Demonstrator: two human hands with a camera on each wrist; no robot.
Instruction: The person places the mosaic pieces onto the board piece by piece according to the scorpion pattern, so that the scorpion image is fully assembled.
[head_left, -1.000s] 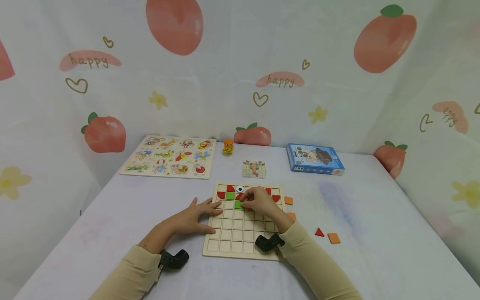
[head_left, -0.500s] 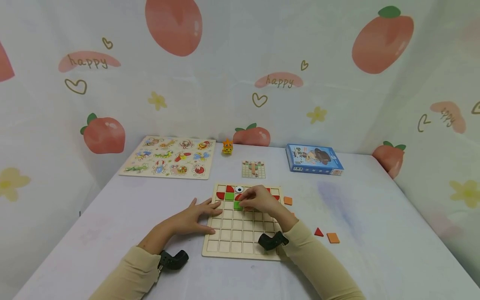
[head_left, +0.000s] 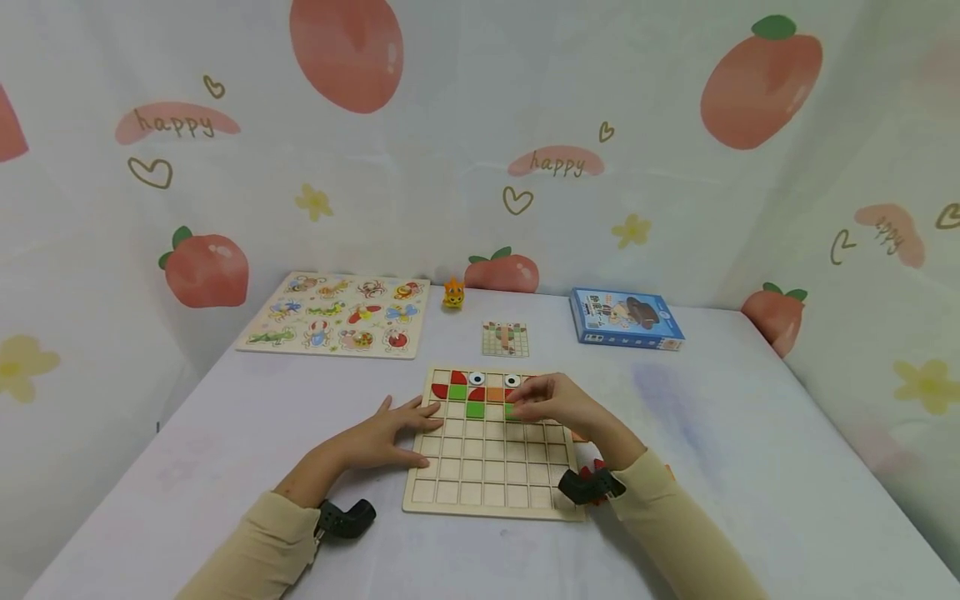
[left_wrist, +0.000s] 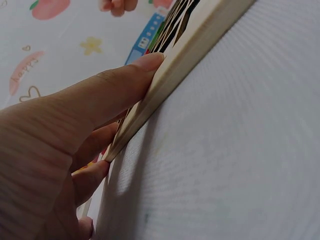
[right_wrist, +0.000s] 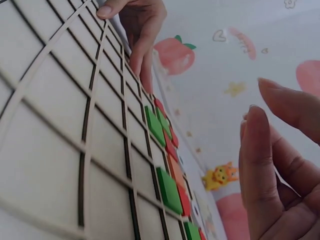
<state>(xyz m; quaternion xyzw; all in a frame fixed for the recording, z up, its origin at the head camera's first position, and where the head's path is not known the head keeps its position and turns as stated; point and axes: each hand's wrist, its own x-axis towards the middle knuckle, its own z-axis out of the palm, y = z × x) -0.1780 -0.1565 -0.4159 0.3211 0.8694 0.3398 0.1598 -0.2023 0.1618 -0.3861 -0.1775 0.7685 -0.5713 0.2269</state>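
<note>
A wooden grid board [head_left: 495,497] lies on the table, its far rows partly filled with coloured tiles. My left hand [head_left: 390,435] rests along the board's left edge, fingers spread; in the left wrist view its thumb [left_wrist: 132,75] touches the rim. My right hand [head_left: 570,410] hovers over the board's far right part. Its fingertips are apart with nothing between them in the right wrist view. Nearest to it is a green square tile [head_left: 509,412]; another green tile [head_left: 476,409] sits further left. Eye tiles [head_left: 477,379], an orange square [head_left: 495,394] and red curved pieces [head_left: 440,391] fill nearby cells.
Behind the board lies a pattern card [head_left: 506,339]. An insect puzzle board [head_left: 337,315] is at the back left, beside a small orange toy [head_left: 453,294]. A blue box [head_left: 627,318] stands back right. Red pieces [head_left: 597,467] lie partly hidden under the right arm.
My right hand has left the left green tile and moved right, uncovering the orange square, the second eye tile and another green tile. The left hand stays in place.
</note>
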